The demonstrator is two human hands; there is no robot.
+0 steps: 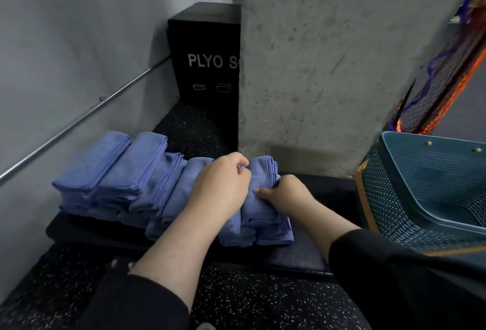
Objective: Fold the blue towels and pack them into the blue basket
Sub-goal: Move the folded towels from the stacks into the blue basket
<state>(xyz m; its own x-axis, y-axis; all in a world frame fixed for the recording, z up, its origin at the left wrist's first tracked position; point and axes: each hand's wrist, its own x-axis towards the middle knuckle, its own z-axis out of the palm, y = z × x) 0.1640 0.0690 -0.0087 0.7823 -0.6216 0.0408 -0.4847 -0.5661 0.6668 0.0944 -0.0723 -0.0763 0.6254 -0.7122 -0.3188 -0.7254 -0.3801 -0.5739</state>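
Looking down from the head camera, the folding seemed largely done: a row of folded blue towels lay side by side on a dark padded mat on the speckled floor, leaning one against the next. Both hands worked the rightmost towel stack. The left hand lay over its top with fingers curled down into the cloth near the far edge, and the right hand gripped its right side, thumb pressed on top and fingers tucked round the edge. That looked like a grasp for lifting the stack, or a last tidying of its fold; which of the two could not be told.

The blue basket stood to the right, just beside the mat, tilted toward the person, and no towel showed inside the part in view. Packing therefore appeared not yet begun, with every visible stack left to move across.

Behind the towels stood a black plyo box against a concrete pillar.
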